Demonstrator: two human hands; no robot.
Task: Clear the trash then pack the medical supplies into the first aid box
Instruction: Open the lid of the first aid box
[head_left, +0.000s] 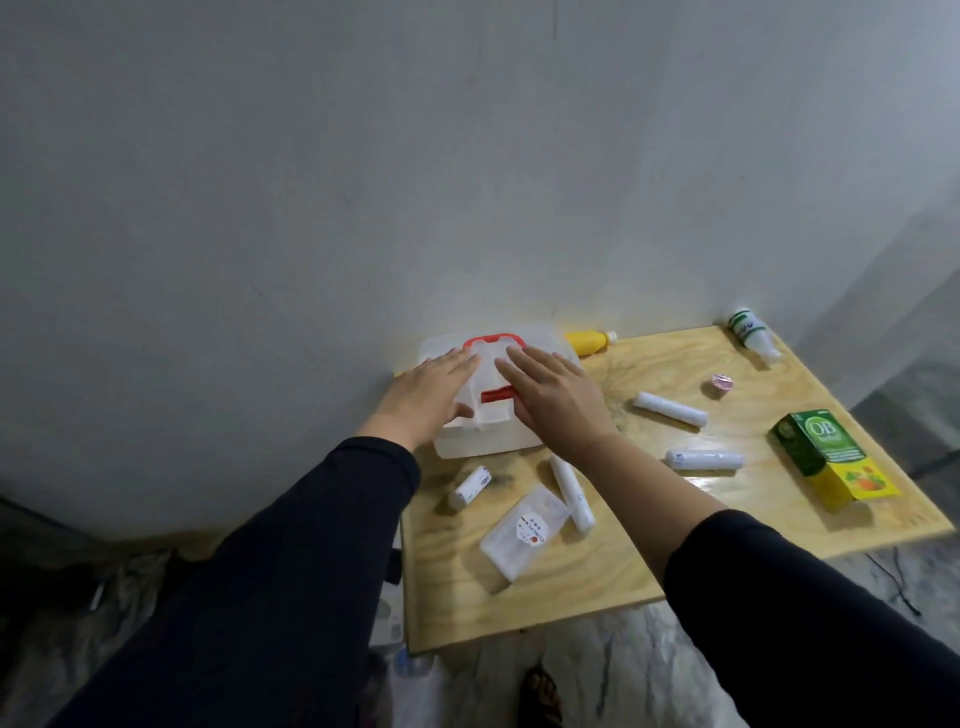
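The white first aid box (488, 436) with a red handle and red latch sits closed at the table's back left corner, against the wall. My left hand (428, 397) lies flat on the left of its lid, fingers apart. My right hand (553, 397) rests flat on the right of the lid, beside the red latch. Three white bandage rolls (670, 409) (704, 459) (571, 493) lie on the table to the right and in front of the box. A small white tape roll (470, 487) and a flat white packet (524, 530) lie near the front.
The low wooden table (597, 587) stands in a corner of grey walls. A yellow bottle (589, 342) lies behind the box. A green-and-white bottle (753, 332) lies at the back right. A green-and-yellow carton (831, 457) and a small pink cup (722, 383) are on the right.
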